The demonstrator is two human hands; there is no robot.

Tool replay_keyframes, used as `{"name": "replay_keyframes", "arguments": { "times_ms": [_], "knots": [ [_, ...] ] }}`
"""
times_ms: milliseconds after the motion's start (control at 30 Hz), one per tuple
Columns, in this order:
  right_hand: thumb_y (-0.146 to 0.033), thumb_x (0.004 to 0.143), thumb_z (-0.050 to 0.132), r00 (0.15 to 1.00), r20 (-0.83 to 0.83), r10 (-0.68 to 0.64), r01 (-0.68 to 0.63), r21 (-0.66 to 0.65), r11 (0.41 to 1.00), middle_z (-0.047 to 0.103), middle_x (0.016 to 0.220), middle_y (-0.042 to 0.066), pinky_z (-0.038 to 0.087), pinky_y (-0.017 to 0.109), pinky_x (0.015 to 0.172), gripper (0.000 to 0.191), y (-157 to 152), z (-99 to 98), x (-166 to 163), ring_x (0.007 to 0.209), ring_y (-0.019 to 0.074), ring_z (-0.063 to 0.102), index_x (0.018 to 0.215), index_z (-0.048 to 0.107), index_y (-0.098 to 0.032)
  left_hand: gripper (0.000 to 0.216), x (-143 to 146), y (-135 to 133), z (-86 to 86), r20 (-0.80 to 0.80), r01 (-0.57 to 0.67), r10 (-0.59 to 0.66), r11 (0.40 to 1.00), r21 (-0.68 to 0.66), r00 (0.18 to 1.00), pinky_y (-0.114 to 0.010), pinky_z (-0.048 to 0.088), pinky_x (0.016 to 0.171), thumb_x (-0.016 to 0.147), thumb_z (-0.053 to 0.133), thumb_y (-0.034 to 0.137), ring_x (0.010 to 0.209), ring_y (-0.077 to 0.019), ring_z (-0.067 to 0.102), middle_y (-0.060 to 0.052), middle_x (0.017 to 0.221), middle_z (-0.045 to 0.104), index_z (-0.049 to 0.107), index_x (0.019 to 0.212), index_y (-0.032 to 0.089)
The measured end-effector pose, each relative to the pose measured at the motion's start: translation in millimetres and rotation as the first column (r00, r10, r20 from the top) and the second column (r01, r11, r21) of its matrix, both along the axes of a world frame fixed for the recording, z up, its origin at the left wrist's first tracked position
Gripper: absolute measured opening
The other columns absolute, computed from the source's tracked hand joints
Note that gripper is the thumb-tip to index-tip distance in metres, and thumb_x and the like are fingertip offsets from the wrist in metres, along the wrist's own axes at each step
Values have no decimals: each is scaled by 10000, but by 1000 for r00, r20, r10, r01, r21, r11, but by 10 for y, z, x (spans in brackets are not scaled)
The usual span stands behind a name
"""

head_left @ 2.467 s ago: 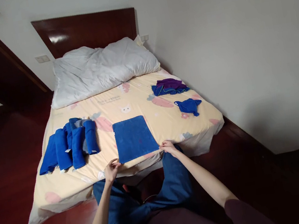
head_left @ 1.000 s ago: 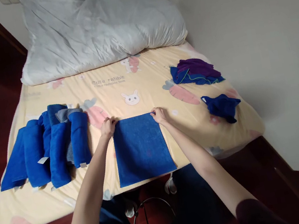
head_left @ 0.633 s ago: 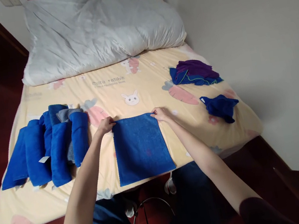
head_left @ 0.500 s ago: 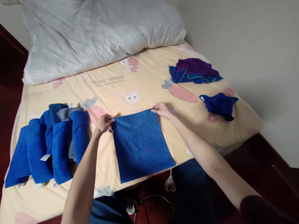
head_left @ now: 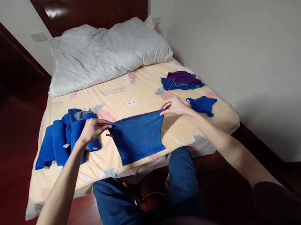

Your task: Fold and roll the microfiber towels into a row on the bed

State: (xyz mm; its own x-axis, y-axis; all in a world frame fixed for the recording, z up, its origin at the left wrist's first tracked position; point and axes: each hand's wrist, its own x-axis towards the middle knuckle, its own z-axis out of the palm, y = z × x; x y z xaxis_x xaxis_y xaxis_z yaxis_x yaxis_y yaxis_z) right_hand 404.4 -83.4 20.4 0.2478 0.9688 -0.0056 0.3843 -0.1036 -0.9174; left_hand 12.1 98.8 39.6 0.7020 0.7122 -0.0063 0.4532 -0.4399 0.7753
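**Far edge of the towel lifting between two pinches**

The person is standing at the foot of the bed [head_left: 124,94] and holding up the far edge of a blue towel [head_left: 139,137]. The left hand [head_left: 93,129] is pinching the far left corner and the right hand [head_left: 173,106] the far right corner, the fingers of each closed tight on the fabric. Between them the raised edge is sagging slightly, while the near part of the towel is lying flat on the sheet close to the bed's foot edge.

Judging by this, a fold is in its opening stage: the edge is up but not yet laid over. A clean fold from here is calling for both corners to travel level and meet the near corners squarely, with the slack drawn out first.

A row of folded blue towels [head_left: 62,141] is lying just beside the left hand. A small crumpled blue cloth [head_left: 202,104] is sitting near the right hand, with a purple and blue pile [head_left: 181,80] beyond it.
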Motion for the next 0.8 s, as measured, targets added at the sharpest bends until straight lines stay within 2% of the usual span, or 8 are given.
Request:
{"name": "replay_keyframes", "arguments": {
  "times_ms": [100,200,300,400,467,533,667,800],
  "knots": [
    [-487,450,980,999,38,32,-31,-2,1000,762,737,77,605,323,656,500,-386,427,-90,712,236,744,761,750,-169,453,-229,-367,386,17,-21,23,994,-103,1000,-369,646,789,647,818,591,840,-296,766,-64,827,790,832,913,224],
    [-488,455,983,998,46,53,-53,2,999,754,737,73,612,332,663,495,-581,797,-142,714,231,741,767,755,-179,456,-356,-502,704,54,-54,65,982,-179,996,-384,653,721,581,865,575,741,-273,740,-66,767,764,826,879,232],
    [-473,421,1002,998,36,56,-57,21,998,743,730,71,609,326,645,512,-494,991,-94,707,224,732,762,757,-180,440,-339,-342,894,89,-61,82,974,-219,993,-367,645,674,552,901,521,669,-229,695,-60,724,737,817,864,222],
    [-425,378,1024,999,-3,44,-44,-10,999,747,744,78,597,308,633,545,-96,880,80,711,218,723,778,766,-160,456,-150,66,827,75,-84,108,958,-274,991,-361,642,693,530,923,497,716,-223,697,-67,795,754,812,872,216],
    [-364,354,1035,999,-37,20,-22,-68,997,754,747,81,587,295,633,558,297,611,235,699,207,714,792,771,-142,497,61,417,588,40,-118,138,939,-323,990,-369,643,717,474,948,482,769,-241,712,-79,842,768,808,859,201],
    [-309,370,1033,998,-54,-17,10,-133,991,760,741,81,576,284,641,527,731,213,378,688,194,705,790,770,-129,541,315,778,207,7,-171,186,916,-363,982,-377,643,718,398,972,453,770,-249,715,-90,824,768,796,826,171],
    [-233,452,997,985,-16,-169,161,-232,959,743,683,52,565,272,663,388,1521,-775,508,681,181,694,722,740,-126,512,836,1398,-770,-27,-290,304,872,-394,952,-381,636,708,370,975,379,695,-220,693,-98,715,737,752,751,120],
    [-141,596,914,938,-17,-347,332,-251,909,754,743,46,579,266,701,258,2067,-1728,526,698,166,699,770,724,-128,388,1184,1853,-1691,-109,-407,393,867,-288,913,-368,627,726,557,901,383,725,-225,712,-87,719,737,761,813,127]
  ]
}}
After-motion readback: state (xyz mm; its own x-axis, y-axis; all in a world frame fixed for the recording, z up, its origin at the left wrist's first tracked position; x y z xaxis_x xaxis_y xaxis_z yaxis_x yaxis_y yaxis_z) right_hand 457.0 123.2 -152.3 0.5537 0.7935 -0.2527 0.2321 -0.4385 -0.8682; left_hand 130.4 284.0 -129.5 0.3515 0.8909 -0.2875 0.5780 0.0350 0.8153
